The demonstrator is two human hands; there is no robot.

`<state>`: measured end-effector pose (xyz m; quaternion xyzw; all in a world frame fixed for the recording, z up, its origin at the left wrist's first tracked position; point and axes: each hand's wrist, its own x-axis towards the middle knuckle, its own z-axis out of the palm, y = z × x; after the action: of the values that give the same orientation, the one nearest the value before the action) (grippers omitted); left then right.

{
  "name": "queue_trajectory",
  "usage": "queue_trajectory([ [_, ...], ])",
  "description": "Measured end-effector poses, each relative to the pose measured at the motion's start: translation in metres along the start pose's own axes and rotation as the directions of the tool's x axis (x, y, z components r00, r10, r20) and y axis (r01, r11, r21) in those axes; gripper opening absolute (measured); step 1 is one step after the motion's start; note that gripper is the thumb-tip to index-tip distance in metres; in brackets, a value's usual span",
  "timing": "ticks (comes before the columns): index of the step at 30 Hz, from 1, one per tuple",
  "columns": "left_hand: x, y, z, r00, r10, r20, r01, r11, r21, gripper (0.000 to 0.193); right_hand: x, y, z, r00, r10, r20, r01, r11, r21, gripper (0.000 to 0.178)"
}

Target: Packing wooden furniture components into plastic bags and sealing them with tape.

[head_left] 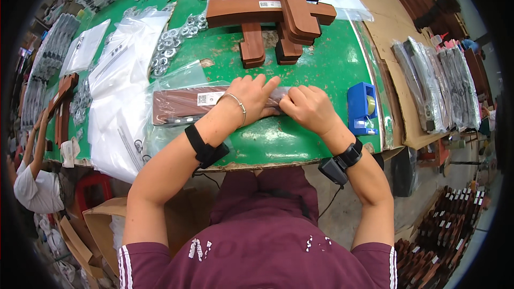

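Observation:
A brown wooden piece with a white label (179, 104) lies in a clear plastic bag (174, 78) on the green table in front of me. My left hand (251, 98) rests over the right part of the wrapped piece, its fingers stretched across the plastic. At the bag's right end, my right hand (308, 108) is closed, its fingers pinching the plastic close to my left fingertips. Part of the piece's right end is hidden under my hands. Beyond them, several labelled brown wooden pieces (243, 12) are stacked crosswise.
A blue tape dispenser (360, 109) stands right of my right hand. Flat plastic bags (115, 107) and small bagged metal rings (167, 51) lie to the left. Wrapped bundles (436, 83) sit on cardboard at the right. Another person (37, 182) works at the far left.

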<state>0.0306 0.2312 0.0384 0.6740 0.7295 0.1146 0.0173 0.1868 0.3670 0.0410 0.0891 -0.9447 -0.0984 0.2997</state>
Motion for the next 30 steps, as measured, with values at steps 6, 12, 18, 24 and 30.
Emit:
queue_trajectory([
  [6, -0.001, 0.000, 0.001, 0.999, 0.022, 0.047, -0.023, 1.000, 0.021, 0.061, 0.000, -0.004, -0.017, 0.987, 0.007, 0.159, -0.011, 1.000, 0.023, 0.011],
  [12, -0.001, 0.002, 0.006, 0.982, 0.185, -0.048, -0.183, 0.982, 0.048, 0.055, -0.022, -0.021, -0.021, 0.974, 0.179, 0.136, -0.181, 0.983, 0.004, 0.022],
  [18, -0.003, 0.003, 0.011, 0.974, 0.219, -0.064, -0.205, 0.963, 0.178, 0.053, -0.048, -0.044, -0.039, 0.898, 0.403, 0.174, -0.423, 0.901, 0.098, 0.042],
  [24, -0.004, 0.004, 0.010, 0.977, 0.201, -0.068, -0.181, 0.957, 0.225, 0.054, -0.087, -0.016, -0.114, 0.598, 0.791, -0.128, -0.780, 0.612, 0.130, 0.025],
  [30, 0.001, -0.003, 0.012, 0.988, 0.102, -0.117, -0.072, 0.969, 0.235, 0.060, -0.167, 0.032, -0.109, 0.007, 0.903, 0.430, -0.864, -0.211, 0.456, 0.040],
])
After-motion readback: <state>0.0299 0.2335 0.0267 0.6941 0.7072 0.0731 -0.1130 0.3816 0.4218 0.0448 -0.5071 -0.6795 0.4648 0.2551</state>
